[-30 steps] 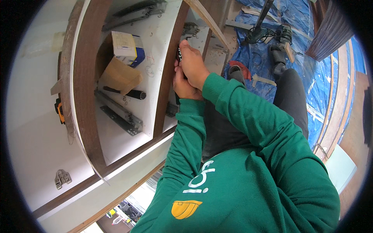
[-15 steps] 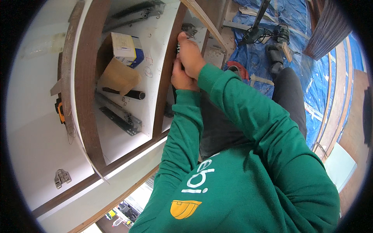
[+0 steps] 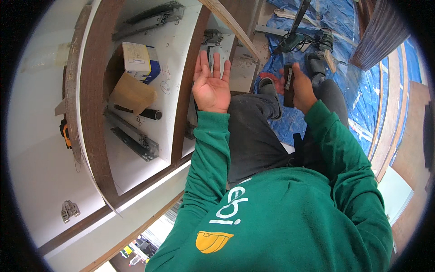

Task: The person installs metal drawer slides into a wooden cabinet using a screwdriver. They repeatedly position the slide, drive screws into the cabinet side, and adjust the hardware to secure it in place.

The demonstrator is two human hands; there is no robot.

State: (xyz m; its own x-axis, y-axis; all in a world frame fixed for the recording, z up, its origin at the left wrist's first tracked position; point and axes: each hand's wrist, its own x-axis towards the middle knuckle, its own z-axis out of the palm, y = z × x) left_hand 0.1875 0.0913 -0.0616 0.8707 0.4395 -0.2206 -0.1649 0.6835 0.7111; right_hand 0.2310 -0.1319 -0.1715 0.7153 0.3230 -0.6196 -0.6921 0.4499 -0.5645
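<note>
My left hand (image 3: 212, 93) is open, palm up and fingers spread, beside the brown front edge of a cabinet divider (image 3: 186, 86). Nothing lies in it. Out to the right, over the blue sheet, my right hand (image 3: 302, 90) is closed on a dark oblong object (image 3: 288, 86) with pale lettering, held upright; its exact kind I cannot make out. Inside the cabinet, close to my left hand, are a white, yellow and blue box (image 3: 137, 60) with a brown cardboard flap, a black tube (image 3: 152, 114) and metal drawer runners (image 3: 136, 143).
A hinge (image 3: 70, 211) and an orange-black tool (image 3: 66, 133) lie on the white panel at left. Blue plastic sheeting (image 3: 349, 95) covers the floor, with a corded power tool (image 3: 325, 40) on it. A thin wooden strip (image 3: 231, 25) slants across the cabinet opening.
My hands were together at the divider's edge; now they are apart. The right has swung right with the dark oblong object, and the left has opened palm up.
</note>
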